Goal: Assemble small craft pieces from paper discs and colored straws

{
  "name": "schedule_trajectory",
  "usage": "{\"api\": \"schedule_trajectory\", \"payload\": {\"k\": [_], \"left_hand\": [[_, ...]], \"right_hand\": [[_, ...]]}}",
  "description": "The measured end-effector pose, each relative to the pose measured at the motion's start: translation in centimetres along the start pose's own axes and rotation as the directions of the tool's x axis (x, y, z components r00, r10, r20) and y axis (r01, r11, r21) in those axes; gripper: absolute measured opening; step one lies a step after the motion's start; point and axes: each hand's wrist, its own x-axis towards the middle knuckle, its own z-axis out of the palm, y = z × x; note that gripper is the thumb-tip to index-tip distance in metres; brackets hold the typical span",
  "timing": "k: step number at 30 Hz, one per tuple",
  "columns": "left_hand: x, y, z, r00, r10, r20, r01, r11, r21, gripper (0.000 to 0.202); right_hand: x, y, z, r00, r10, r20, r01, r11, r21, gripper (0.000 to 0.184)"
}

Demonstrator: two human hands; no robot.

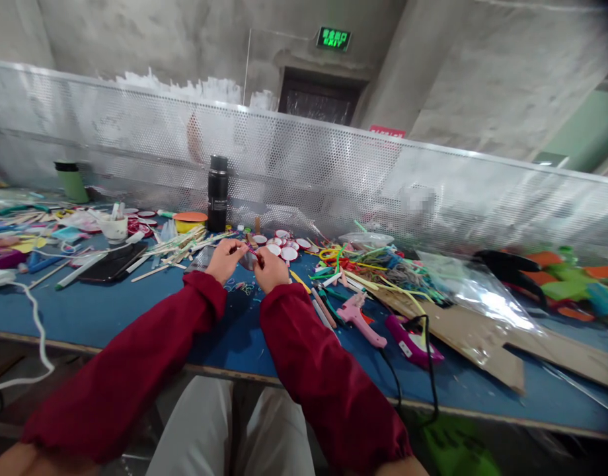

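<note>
A perforated metal panel [304,158] spans the frame behind a blue table [237,344], which runs across the middle and lower part. Dark red sleeves [328,377] reach up from the lower left and lower right. Flat cardboard [472,340] lies at the right, and a black bottle [217,198] stands upright left of centre. In the centre, the left hand [225,261] and right hand [273,269] are close together, fingertips pinching a small reddish piece [253,252] between them, just above the tabletop. A pink glue gun [361,320] rests right of centre, held by neither hand; white discs [289,253] with red rims lie just beyond the fingers. The step in hand looks like fine two-handed handling of that piece; its exact form is too small to tell. The next move probably calls for a light, steady pinch, with both hands' fingertips well matched.
</note>
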Motion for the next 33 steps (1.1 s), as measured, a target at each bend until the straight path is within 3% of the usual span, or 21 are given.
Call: {"api": "schedule_trajectory", "payload": {"k": [4,8,16,27,33], "left_hand": [[0.2,0.2,-0.3,0.996,0.08,0.033,-0.083,0.993,0.089,0.014],[0.1,0.4,-0.5,0.993,0.09,0.073,-0.095,0.993,0.066,0.015],[0.2,-0.7,-0.3,0.999,-0.04,0.008,0.04,0.999,0.015,0.019],[0.3,-0.9,-0.4,0.999,-0.016,0.029,0.017,1.0,-0.009,0.02],[0.1,-0.7,0.0,0.994,-0.104,-0.031,0.101,0.991,-0.092,0.021]], "right_hand": [[0.0,0.6,0.3,1.0,0.028,0.003,-0.029,0.996,0.08,0.005],[0.3,1.0,0.1,0.998,0.01,0.062,-0.016,0.995,0.1,0.008],[0.4,1.0,0.2,0.996,-0.027,0.082,0.012,0.983,0.182,0.01],[0.8,1.5,0.7,0.978,-0.052,0.204,-0.006,0.962,0.273,0.005],[0.8,1.3,1.0,0.984,-0.04,0.175,-0.011,0.959,0.284,0.004]]}}
